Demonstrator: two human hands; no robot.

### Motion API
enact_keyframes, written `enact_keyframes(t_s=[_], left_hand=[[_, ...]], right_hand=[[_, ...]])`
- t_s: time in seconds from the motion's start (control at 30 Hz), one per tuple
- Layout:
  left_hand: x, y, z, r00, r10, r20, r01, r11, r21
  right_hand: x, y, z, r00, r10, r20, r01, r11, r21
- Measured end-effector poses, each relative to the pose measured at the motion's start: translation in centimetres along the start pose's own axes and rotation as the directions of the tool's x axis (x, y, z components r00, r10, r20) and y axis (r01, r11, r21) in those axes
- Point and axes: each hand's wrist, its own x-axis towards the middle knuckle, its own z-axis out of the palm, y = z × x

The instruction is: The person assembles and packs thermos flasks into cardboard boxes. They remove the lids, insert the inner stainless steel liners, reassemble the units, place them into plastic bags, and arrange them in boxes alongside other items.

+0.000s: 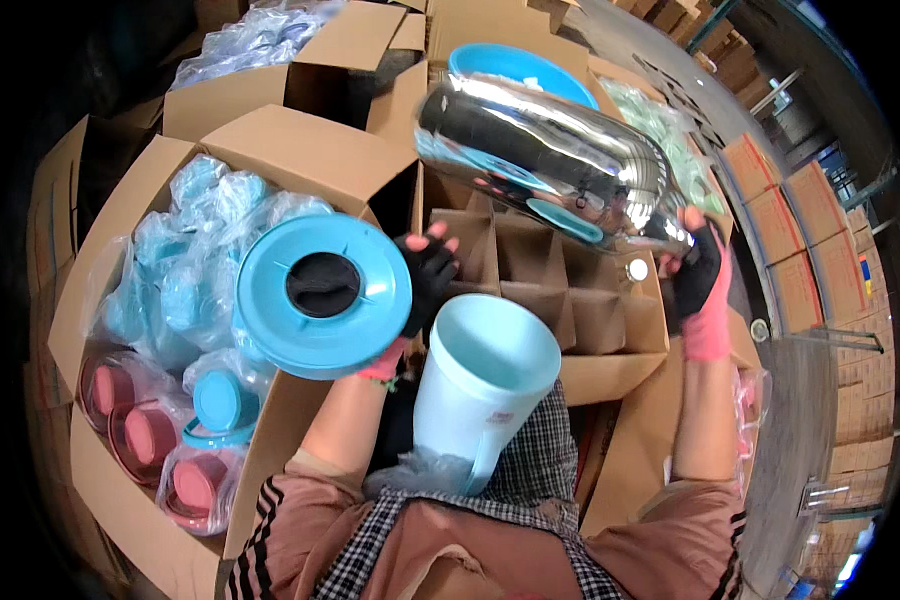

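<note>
My left hand (428,280), in a black fingerless glove, grips the edge of a blue round base (370,250) with a black round piece at its centre. Part of that hand is hidden behind the base. In my right hand (698,268), gloved in black with a pink cuff, is a shiny silver flask liner (540,150), gripped at its narrow end and tilted over a divided carton (610,375). A pale blue jug body (460,400) with a handle stands on my lap between my arms, its wide mouth facing up.
At left, an open carton (315,420) holds bagged blue parts (185,290) and bagged pink-lidded parts (150,437). A blue basin (530,62) sits beyond the liner. Green bagged parts (660,115) lie at far right, and stacked boxes (785,230) stand across the floor.
</note>
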Motion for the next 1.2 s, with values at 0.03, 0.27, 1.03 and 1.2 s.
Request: enact_keyframes(t_s=[0.03, 0.27, 1.03, 1.2], left_hand=[[0.4, -0.5, 1.5, 1.000, -0.018, -0.005, 0.018, 1.000, 0.003], [-0.2, 1.7, 9.1, 0.926, 0.349, 0.143, -0.361, 0.929, 0.075], [-5.1, -0.4, 6.5, 0.979, -0.190, 0.078, 0.181, 0.977, 0.109], [-5.2, 0.3, 6.8, 0.982, -0.153, 0.107, 0.104, 0.925, 0.366]], right_hand=[[-3.0, 0.9, 0.6, 0.996, 0.057, -0.071, -0.041, 0.978, 0.205], [-10.7, 6.6, 3.4, 0.879, -0.114, 0.464, 0.152, 0.987, -0.045], [-6.8, 4.4, 5.0, 0.547, 0.375, 0.748, 0.396, 0.671, -0.627], [-6.6, 6.1, 7.4, 0.349, 0.479, 0.805, 0.519, 0.617, -0.592]])
